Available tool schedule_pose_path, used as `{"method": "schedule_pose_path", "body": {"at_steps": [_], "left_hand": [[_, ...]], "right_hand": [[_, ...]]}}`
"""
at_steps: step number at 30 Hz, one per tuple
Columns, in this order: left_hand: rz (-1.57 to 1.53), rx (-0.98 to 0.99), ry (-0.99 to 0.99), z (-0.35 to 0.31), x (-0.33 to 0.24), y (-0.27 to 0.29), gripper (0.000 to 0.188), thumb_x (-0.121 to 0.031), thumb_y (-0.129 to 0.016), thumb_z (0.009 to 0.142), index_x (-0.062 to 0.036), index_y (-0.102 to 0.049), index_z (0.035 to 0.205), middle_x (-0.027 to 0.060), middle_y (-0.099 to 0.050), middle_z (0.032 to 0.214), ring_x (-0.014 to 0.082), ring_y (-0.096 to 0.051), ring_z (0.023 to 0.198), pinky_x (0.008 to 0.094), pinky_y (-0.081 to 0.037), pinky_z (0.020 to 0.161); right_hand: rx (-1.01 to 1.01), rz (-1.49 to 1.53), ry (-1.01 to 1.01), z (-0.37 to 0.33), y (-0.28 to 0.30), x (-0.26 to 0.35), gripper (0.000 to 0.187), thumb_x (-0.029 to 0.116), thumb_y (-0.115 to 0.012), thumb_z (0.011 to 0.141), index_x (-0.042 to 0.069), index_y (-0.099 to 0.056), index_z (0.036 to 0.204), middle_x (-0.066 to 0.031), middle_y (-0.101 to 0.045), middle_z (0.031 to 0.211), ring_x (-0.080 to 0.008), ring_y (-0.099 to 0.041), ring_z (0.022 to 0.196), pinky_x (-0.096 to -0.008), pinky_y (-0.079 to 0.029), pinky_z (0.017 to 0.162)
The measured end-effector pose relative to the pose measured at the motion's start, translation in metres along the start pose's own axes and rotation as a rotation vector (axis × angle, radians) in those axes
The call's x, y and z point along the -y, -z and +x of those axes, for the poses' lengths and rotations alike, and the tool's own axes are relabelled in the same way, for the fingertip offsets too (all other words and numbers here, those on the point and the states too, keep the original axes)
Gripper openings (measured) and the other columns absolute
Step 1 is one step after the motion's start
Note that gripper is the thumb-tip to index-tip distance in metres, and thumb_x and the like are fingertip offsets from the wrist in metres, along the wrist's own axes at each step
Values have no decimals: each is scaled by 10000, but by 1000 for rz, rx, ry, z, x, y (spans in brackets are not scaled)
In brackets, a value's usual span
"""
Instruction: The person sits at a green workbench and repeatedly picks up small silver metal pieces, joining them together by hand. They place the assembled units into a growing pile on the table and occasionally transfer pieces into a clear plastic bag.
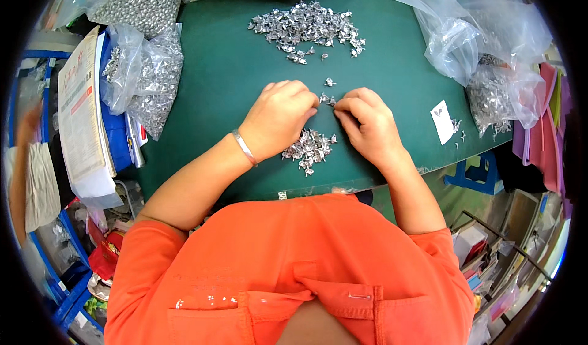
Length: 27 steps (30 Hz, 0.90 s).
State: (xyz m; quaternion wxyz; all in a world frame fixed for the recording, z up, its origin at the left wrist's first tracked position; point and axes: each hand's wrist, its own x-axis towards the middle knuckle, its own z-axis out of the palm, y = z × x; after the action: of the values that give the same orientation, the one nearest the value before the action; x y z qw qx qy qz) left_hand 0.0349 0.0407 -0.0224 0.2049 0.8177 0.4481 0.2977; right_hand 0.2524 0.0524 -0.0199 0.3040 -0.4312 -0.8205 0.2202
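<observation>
My left hand (278, 117) is closed over the green table, fingertips curled in and what they hold, if anything, hidden. My right hand (371, 124) is across from it, thumb and forefinger pinched at a small silver metal piece (332, 101). Another loose piece (329, 82) lies just beyond the fingertips. Between my wrists, nearer to me, is a small heap of such pronged silver pieces (309, 151). A larger heap of similar pieces (306, 26) spreads at the far side.
The green tabletop (220, 57) carries clear bags of metal parts (156, 78) at the left and more bags (493, 91) at the right. A white card (442, 122) lies by a few loose parts (456, 125). Papers (86, 112) stand left; a blue stool (478, 173) is below right.
</observation>
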Motion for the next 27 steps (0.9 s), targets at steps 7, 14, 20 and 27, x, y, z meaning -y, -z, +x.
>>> {"method": "schedule_pose_path", "body": {"at_steps": [7,14,20,27], "left_hand": [[24,-96,-14,5,1,8,101,16,-704,828,-22,-670,916,130,-641,887,325,-640,826,385,-521,756],[-5,-161,46,1,10,27,123,3,-717,824,-15,-683,942,124,-656,907,304,-646,840,372,-520,775],[117,9,-19,-4,2,3,212,-53,-759,769,-55,-677,964,82,-613,976,289,-605,904,384,-486,811],[41,-71,-21,-3,2,-2,163,-6,-722,796,-33,-660,944,113,-601,940,329,-604,884,414,-502,804]], "right_hand": [[13,-54,47,12,-4,3,165,21,-734,793,44,-657,937,-107,-626,933,-325,-628,887,-418,-523,769],[-2,1,21,4,1,-4,161,-4,-739,777,39,-628,886,-111,-609,897,-331,-617,857,-420,-517,753],[45,105,0,22,2,1,135,20,-729,811,25,-675,935,-120,-618,909,-342,-616,875,-419,-517,774],[84,-36,10,40,-5,-7,129,45,-712,825,14,-698,949,-139,-628,956,-348,-622,950,-429,-517,838]]}}
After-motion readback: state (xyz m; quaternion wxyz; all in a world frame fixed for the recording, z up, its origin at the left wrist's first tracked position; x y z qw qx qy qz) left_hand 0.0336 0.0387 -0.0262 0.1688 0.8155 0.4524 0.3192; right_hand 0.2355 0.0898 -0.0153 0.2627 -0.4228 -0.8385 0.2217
